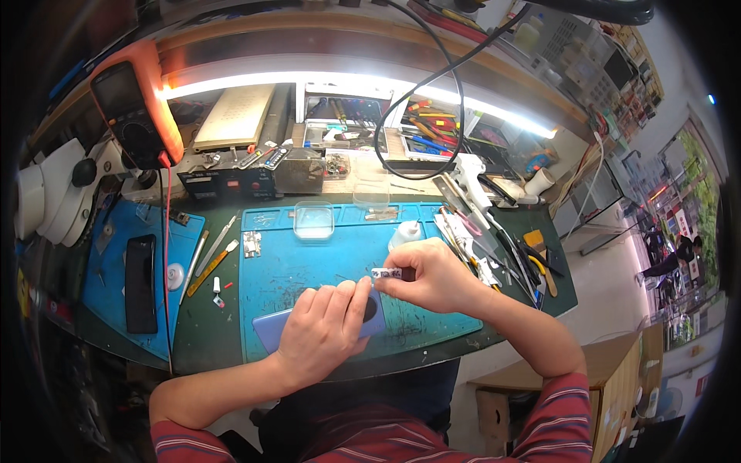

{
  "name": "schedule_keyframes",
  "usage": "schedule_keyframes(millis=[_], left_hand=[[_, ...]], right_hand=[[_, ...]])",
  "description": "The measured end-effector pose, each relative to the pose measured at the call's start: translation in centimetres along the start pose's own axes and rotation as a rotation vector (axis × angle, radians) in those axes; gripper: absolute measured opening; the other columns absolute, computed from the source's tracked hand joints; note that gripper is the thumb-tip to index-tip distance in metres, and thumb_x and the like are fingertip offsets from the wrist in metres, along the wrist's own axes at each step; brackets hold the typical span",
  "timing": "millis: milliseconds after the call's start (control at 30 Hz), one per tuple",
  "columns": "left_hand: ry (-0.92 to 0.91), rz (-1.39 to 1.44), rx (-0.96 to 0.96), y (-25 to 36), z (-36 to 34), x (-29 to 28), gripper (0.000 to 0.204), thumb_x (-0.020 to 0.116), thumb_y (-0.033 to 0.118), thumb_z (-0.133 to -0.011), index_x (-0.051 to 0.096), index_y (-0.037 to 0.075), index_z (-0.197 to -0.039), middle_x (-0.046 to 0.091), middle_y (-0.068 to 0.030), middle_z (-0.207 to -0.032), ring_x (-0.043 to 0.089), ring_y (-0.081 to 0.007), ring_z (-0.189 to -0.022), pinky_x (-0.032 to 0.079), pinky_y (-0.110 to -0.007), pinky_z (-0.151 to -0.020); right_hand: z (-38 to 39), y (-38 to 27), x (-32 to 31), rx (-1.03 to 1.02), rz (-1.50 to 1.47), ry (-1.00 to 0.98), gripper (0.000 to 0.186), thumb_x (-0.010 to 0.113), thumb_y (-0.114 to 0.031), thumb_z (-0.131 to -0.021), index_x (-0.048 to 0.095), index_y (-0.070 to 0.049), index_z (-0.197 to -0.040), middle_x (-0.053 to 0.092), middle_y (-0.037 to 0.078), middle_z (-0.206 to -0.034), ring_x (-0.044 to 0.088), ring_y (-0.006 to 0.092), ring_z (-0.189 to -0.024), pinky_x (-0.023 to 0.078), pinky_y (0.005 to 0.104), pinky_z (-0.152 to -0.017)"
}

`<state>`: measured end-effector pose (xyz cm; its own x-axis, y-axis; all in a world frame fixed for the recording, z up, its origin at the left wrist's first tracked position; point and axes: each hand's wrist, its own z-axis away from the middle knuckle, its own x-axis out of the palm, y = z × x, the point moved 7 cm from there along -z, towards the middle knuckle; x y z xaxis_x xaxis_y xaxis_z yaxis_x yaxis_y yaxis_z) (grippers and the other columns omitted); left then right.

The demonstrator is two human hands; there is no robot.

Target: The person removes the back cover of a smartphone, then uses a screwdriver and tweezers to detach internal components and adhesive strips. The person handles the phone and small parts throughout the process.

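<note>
Phone, blue [268, 333]: one, over mat [270, 279], near edge; I judge it stiff, lightish, slick, fragile, best taken by long sides, clear of dark camera disc [370, 309]. Left hand [315, 330]: fingers together, curled across phone. Right hand [434, 276]: pinching printed strip [387, 273], near disc; strip seems light, thin; I would hold by ends.

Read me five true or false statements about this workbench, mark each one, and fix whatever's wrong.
1. The left hand covers part of a blue-purple phone. True.
2. The right hand lies flat with fingers spread. False: it pinches a small marked piece.
3. A black slab lies on the left blue mat. True.
4. The clear square container is right of the white bottle. False: it is left of it.
5. The multimeter has an orange casing. True.
</note>
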<state>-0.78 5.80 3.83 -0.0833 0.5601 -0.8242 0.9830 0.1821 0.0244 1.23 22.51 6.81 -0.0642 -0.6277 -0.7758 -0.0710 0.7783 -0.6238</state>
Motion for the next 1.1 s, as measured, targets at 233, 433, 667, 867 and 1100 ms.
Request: schedule_keyframes(millis=[233, 433, 667, 867, 1100], left_hand=[[0.013, 0.015, -0.009, 0.0, 0.3, -0.2, 0.074, 0.081, 0.027, -0.077, 0.060, -0.004, -0.140, 0.063, -0.0113, -0.117, 0.063, -0.0232, -0.094, 0.050, -0.037, -0.081], [-0.005, -0.001, -0.005, -0.1, 0.2, 0.0, 0.076, 0.081, 0.027, -0.077, 0.058, -0.005, -0.141, 0.063, -0.0118, -0.118, 0.063, -0.0232, -0.095, 0.051, -0.036, -0.081], [0.013, -0.004, 0.009, 0.2, 0.2, -0.2, 0.075, 0.082, 0.027, -0.077, 0.057, -0.005, -0.140, 0.063, -0.0129, -0.119, 0.063, -0.0240, -0.096, 0.051, -0.037, -0.081], [0.089, 0.106, 0.030, 0.1, 1.0, 0.3, 0.072, 0.088, 0.023, -0.073, 0.046, 0.003, -0.128, 0.061, -0.0179, -0.123, 0.064, -0.0311, -0.098, 0.050, -0.042, -0.082], [0.100, 0.132, 0.037, 0.3, 1.1, 0.3, 0.068, 0.090, 0.022, -0.074, 0.040, 0.006, -0.118, 0.060, -0.0211, -0.124, 0.065, -0.0347, -0.098, 0.050, -0.045, -0.082]], right_hand=[[2.1, 2.4, 2.3, 0.304, -0.533, -0.008, 0.015, 0.077, -0.014, -0.098, 0.074, 0.000, -0.092, 0.068, -0.001, -0.072, 0.065, 0.0034, -0.066, 0.049, 0.0213, -0.058], [1.1, 1.8, 1.6, 0.205, -0.363, 0.008, 0.014, 0.077, -0.010, -0.099, 0.073, 0.000, -0.089, 0.068, -0.001, -0.071, 0.065, 0.0025, -0.067, 0.050, 0.0206, -0.059], [-0.9, -0.3, -0.2, -0.097, -0.115, -0.076, 0.019, 0.083, -0.015, -0.090, 0.073, 0.001, -0.087, 0.064, 0.005, -0.065, 0.059, 0.0111, -0.059, 0.045, 0.0301, -0.055], [-2.7, -0.7, -0.3, -0.056, -0.053, -0.303, 0.027, 0.079, -0.023, -0.087, 0.074, 0.003, -0.084, 0.070, 0.017, -0.072, 0.069, 0.0312, -0.067, 0.053, 0.0404, -0.064], [-3.7, -2.0, -0.1, -0.092, 0.042, -0.436, 0.027, 0.079, -0.024, -0.086, 0.073, 0.002, -0.083, 0.068, 0.017, -0.069, 0.067, 0.0326, -0.064, 0.051, 0.0429, -0.063]])
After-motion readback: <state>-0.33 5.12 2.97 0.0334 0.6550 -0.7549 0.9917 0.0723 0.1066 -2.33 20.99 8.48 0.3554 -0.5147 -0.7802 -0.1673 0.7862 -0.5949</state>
